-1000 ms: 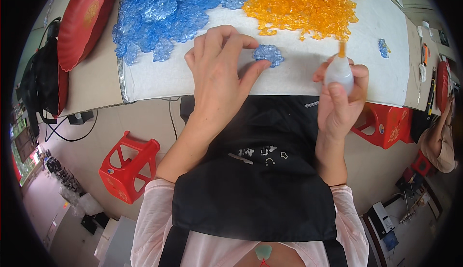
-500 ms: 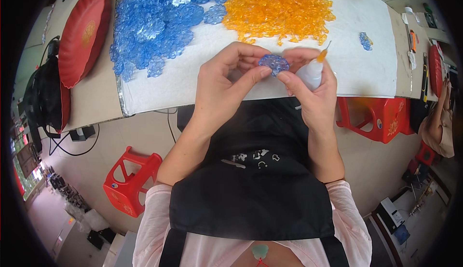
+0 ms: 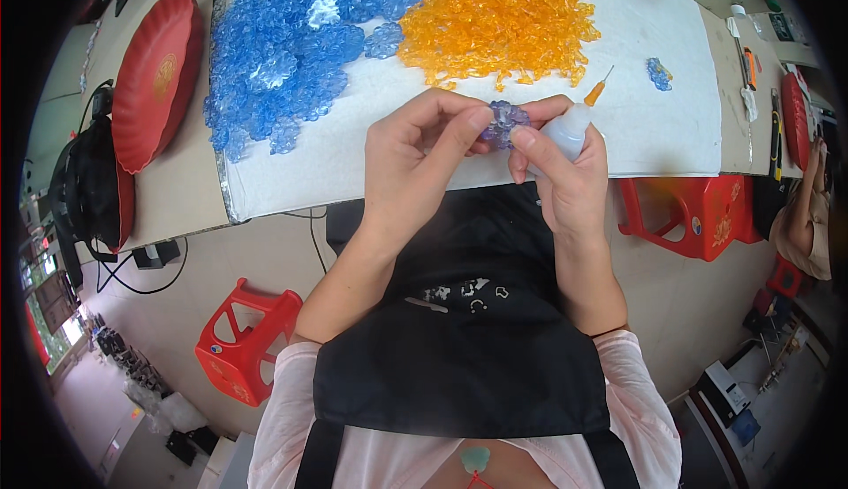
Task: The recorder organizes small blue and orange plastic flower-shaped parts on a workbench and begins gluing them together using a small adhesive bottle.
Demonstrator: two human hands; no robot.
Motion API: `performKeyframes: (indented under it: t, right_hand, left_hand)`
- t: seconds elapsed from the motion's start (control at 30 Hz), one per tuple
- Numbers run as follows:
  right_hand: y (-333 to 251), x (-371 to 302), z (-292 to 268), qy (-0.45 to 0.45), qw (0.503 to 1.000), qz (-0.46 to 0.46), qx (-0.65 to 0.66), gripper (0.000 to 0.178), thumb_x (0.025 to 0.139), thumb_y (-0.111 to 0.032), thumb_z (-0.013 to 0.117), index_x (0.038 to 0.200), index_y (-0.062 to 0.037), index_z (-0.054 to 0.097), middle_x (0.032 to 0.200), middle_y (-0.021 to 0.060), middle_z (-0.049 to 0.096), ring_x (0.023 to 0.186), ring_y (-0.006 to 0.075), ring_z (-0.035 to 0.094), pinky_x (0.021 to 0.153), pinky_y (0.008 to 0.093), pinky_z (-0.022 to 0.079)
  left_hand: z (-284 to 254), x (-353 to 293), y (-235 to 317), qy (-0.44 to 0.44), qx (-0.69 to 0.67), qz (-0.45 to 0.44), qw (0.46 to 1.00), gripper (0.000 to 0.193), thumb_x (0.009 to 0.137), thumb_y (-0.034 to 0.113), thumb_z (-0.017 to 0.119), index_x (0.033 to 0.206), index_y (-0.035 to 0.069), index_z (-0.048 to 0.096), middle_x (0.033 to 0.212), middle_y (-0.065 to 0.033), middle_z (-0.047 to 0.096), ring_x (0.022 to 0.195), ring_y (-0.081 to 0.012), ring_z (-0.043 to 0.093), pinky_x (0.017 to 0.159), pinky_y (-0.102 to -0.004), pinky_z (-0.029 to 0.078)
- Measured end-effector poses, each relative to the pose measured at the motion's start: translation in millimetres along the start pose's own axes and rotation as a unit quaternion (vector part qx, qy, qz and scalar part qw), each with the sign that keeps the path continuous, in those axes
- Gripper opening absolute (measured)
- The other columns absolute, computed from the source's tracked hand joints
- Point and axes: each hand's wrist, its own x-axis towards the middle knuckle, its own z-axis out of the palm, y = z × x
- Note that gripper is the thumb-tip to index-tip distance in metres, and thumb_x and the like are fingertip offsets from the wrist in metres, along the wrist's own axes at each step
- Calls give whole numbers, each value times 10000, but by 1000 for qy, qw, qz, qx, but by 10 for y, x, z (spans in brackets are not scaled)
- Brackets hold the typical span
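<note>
Between the fingertips of both hands is a translucent blue-violet plastic piece (image 3: 506,125) with a scalloped edge, held just above the white-covered table. My left hand (image 3: 406,158) pinches it from the left with thumb and fingers. My right hand (image 3: 572,180) steadies its right side with thumb and fingertips. Tucked in that same right hand is a squeeze bottle (image 3: 565,133) of whitish plastic, its orange needle tip (image 3: 595,93) pointing up and away to the right. Beyond the hands lie a heap of clear blue pieces (image 3: 274,60) and a heap of clear orange pieces (image 3: 499,21).
A small blue-and-yellowish piece (image 3: 659,75) lies alone to the right on the white sheet (image 3: 671,136). At the left stands a red scalloped tray (image 3: 159,78) beside a black bag (image 3: 84,171). Cutters and tools lie at the right edge. Red stools (image 3: 247,339) stand below.
The blue-violet piece has been turned between my fingers and shows a different side. My left thumb has shifted up on it. The bottle stays in my right hand.
</note>
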Motion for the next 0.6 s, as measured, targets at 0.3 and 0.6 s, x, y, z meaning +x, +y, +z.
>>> performKeyframes:
  t: [0.3, 0.6]
  right_hand:
    - [-26, 6, -44, -2, 994, 42, 98, 134, 787, -38, 622, 899, 4, 563, 729, 79, 587, 552, 125, 526, 468, 241, 417]
    - [2, -22, 11, 2, 998, 1, 66, 153, 787, -30, 622, 920, 9, 557, 755, 75, 593, 557, 106, 520, 476, 228, 417]
  left_hand:
    - [-33, 20, -11, 5, -53, -8, 999, 132, 878, 85, 546, 898, -38, 589, 766, -80, 625, 681, -109, 602, 631, -217, 490]
    - [10, -20, -16, -5, -68, -2, 998, 142, 857, 48, 569, 956, -50, 593, 808, -88, 636, 704, -112, 607, 648, -225, 497]
